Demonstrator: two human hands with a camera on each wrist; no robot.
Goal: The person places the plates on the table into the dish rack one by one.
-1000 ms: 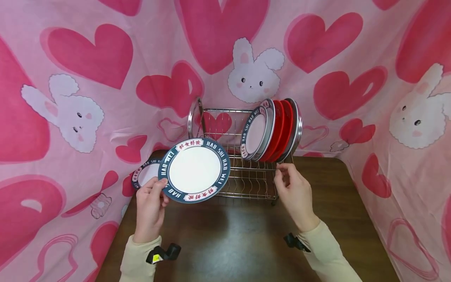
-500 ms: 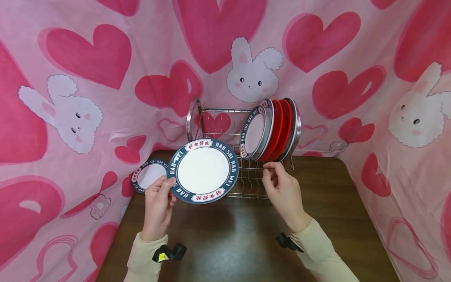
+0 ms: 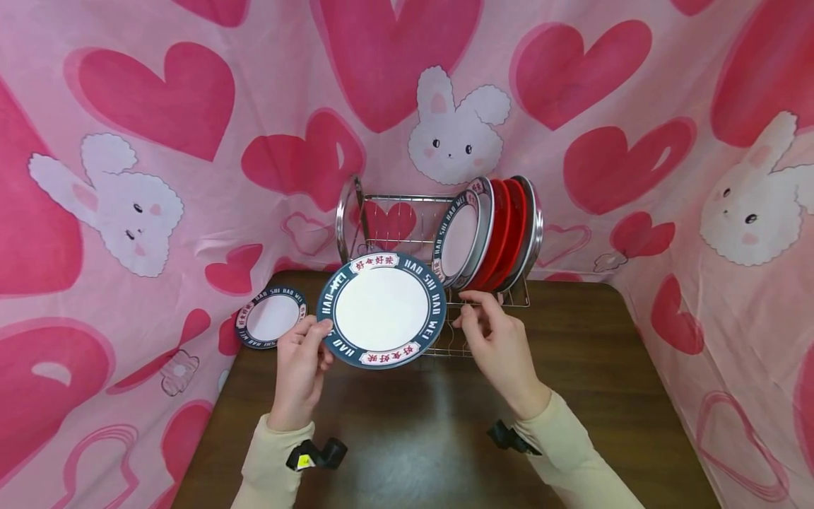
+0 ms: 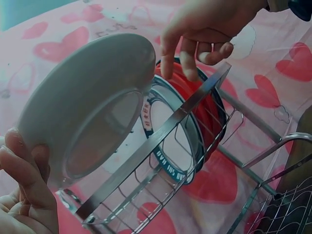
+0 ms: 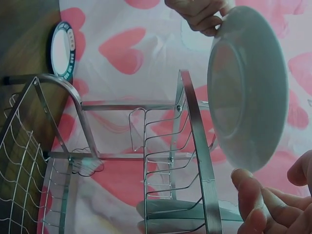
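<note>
My left hand (image 3: 300, 371) grips a white plate (image 3: 381, 311) with a dark blue lettered rim, thumb on its face and fingers behind. The plate is held up in front of the dish rack (image 3: 407, 199), its pale underside (image 4: 105, 107) toward the rack. My right hand (image 3: 499, 346) has loosely bent fingers close to the plate's right edge; whether a fingertip touches it I cannot tell. Upright at the rack's right end stand blue-rimmed plates (image 3: 459, 240), red plates (image 3: 499, 237) and a dark-rimmed one behind them.
Another blue-rimmed plate (image 3: 272, 318) lies at the left on the brown wooden table (image 3: 407, 438). The rack's metal bars and wire slots extend left of the standing plates. Pink heart-and-rabbit cloth (image 3: 280, 85) hangs around the back and sides.
My left hand has carried the plate to the right, uncovering the plate on the table. My right hand has moved left toward the held plate. The standing plates stay put.
</note>
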